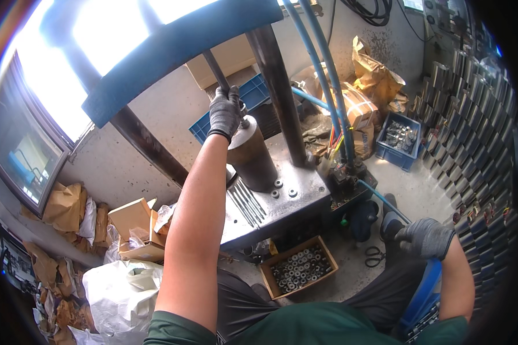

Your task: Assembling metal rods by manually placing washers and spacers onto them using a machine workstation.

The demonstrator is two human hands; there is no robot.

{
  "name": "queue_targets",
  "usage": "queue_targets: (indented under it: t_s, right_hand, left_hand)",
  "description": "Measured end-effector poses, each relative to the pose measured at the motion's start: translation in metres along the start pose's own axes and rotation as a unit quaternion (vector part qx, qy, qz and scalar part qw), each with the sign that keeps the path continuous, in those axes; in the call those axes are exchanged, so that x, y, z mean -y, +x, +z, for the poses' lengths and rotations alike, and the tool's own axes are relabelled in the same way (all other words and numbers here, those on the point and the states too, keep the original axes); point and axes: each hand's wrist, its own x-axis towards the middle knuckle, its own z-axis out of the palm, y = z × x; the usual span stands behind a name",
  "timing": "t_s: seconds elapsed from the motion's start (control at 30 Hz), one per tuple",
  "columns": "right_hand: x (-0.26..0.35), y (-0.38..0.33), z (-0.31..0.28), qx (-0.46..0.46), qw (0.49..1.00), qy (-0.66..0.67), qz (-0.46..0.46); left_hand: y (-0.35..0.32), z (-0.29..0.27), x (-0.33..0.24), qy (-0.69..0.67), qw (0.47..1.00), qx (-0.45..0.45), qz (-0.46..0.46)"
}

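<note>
My left hand point(224, 114), in a grey knit glove, is closed around the lower end of a dark rod point(214, 70) beneath the blue crossbeam. Right by its fingers, a small metal fitting point(244, 122) tops a thick steel cylinder point(252, 156), which stands upright on the press's metal table point(305, 192). Several thin rods point(246, 205) lie side by side on that table, near a few small metal rings point(292, 192). My right hand point(426, 238), also gloved, is closed at the end of a blue lever point(383, 201); its fingertips are partly hidden.
The blue press crossbeam point(178, 49) rests on dark columns point(279, 98). Below the table, a box point(266, 276) holds many rings. Scissors point(375, 257) lie on the floor. A blue bin point(383, 150) of metal parts and stacked metal tubes point(466, 144) stand right; a white bag point(118, 290) sits left.
</note>
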Motion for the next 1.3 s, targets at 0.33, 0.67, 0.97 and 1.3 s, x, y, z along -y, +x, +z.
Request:
queue_targets:
  t_s: [0.33,0.67,0.97,1.3]
  right_hand:
    - [0.002,-0.003,-0.002,-0.010,1.000,-0.001,0.017]
    - [0.012,0.021,-0.023,-0.436,0.899,0.039,-0.025]
    - [-0.008,0.137,-0.133,-0.601,0.795,-0.058,-0.052]
    - [0.008,0.163,-0.168,-0.524,0.848,0.015,0.080]
  left_hand:
    - [-0.003,0.005,-0.001,-0.011,1.000,-0.003,0.000]
    - [0.002,0.006,0.004,-0.007,1.000,-0.007,0.001]
    - [0.004,0.005,0.005,-0.005,1.000,0.000,-0.005]
    - [0.011,-0.003,0.025,-0.216,0.976,0.029,0.022]
